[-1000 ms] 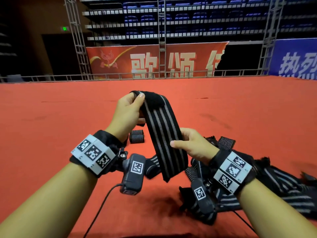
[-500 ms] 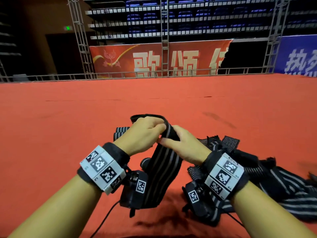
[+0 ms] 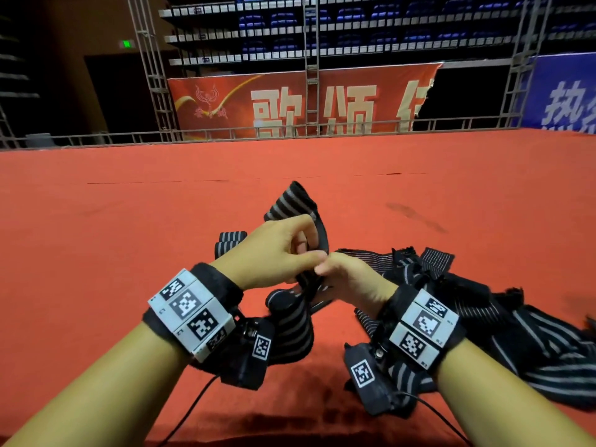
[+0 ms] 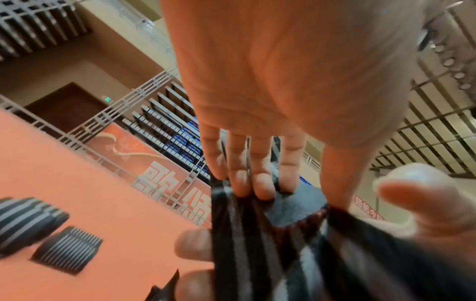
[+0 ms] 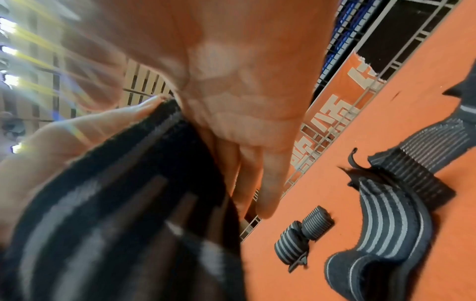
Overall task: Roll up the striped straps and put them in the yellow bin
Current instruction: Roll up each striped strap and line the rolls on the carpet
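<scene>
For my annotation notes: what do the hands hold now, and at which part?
Both the left hand and right hand pinch one striped strap near its upper end.

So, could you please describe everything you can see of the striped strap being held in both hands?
The striped strap is a black, stretchy-looking woven band with grey lengthwise stripes and a plain black fuzzy end. The left hand and right hand pinch it together above the red carpet; one part arcs upward, the rest hangs twisted between the wrists, not yet rolled.
</scene>
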Demonstrator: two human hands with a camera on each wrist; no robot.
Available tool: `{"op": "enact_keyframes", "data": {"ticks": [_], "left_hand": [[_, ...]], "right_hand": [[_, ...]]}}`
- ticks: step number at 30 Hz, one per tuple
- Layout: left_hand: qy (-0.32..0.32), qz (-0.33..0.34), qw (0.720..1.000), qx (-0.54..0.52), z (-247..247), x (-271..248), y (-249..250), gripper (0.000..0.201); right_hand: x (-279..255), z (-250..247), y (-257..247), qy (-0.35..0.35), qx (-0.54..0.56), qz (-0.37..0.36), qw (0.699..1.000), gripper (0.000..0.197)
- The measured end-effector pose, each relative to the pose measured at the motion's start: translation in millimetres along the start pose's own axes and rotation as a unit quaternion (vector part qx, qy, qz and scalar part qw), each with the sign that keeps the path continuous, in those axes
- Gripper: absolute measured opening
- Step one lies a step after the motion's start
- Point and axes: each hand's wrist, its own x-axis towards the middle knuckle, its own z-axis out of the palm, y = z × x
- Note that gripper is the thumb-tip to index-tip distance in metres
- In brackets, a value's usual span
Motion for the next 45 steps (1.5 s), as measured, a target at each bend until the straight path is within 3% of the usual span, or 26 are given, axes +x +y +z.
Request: {"op": "enact_keyframes", "data": {"ticks": [2,8,9,12,21,27,29,32,33,34,36,38,39,42,45], "left_hand": [[0.003,-0.005,1.000,0.000,2.8,0.1,-2.9,0.026],[0.027,0.027,0.999,-0.001,9.9,-0.2,-18.0,0.027],[0.029,0.029,0.999,-0.001,10.2,-1.1,-20.5,0.024],[0.065,0.041,0.997,0.011,10.9,-2.8,-24.4,0.009],[0.146,0.052,0.987,0.041,3.8,1.6,-36.1,0.009],[0.274,-0.018,0.959,-0.066,-44.2,17.0,-43.5,0.011],[0.276,-0.013,0.956,-0.095,-61.6,16.0,-37.5,0.010],[0.267,0.014,0.955,-0.130,-78.5,10.3,-20.9,0.010],[0.254,0.024,0.957,-0.139,-82.6,7.8,-15.2,0.010],[0.239,0.033,0.959,-0.148,-86.1,5.8,-10.8,0.010],[0.223,0.047,0.959,-0.166,-92.7,1.5,-4.1,0.014],[0.228,0.056,0.955,-0.181,-98.5,-3.0,-1.0,0.017],[0.236,0.058,0.952,-0.185,-101.8,-6.1,0.2,0.016],[0.287,0.054,0.935,-0.202,-113.1,-17.4,2.5,0.018],[0.321,0.044,0.917,-0.234,-123.8,-32.1,10.2,0.020]], "right_hand": [[-1.2,0.5,2.1,-0.020,0.026,0.012,0.999,0.053],[1.0,-2.4,8.7,0.078,0.029,0.004,0.997,0.077],[1.4,-4.6,8.7,0.074,0.017,-0.001,0.997,0.072],[-0.2,-9.2,10.1,0.065,-0.035,-0.041,0.996,0.012],[-7.2,-7.0,9.8,0.062,-0.137,-0.101,0.983,0.012],[-13.3,-8.7,19.7,-0.029,-0.292,-0.012,0.956,0.008],[-12.5,-8.4,22.7,-0.023,-0.306,-0.008,0.952,0.020],[-2.9,-3.3,9.6,0.107,-0.289,-0.031,0.951,0.087],[2.4,-0.5,0.5,0.148,-0.292,-0.057,0.943,0.102],[7.9,3.8,-10.1,0.174,-0.291,-0.094,0.936,0.105],[20.1,13.8,-33.6,0.194,-0.268,-0.181,0.926,0.084],[28.5,27.9,-60.0,0.194,-0.216,-0.241,0.926,0.041],[29.8,36.3,-72.6,0.188,-0.192,-0.257,0.928,0.028],[27.1,56.6,-98.7,0.161,-0.164,-0.286,0.930,0.033],[11.0,72.5,-117.8,0.130,-0.163,-0.309,0.928,0.009]]}}
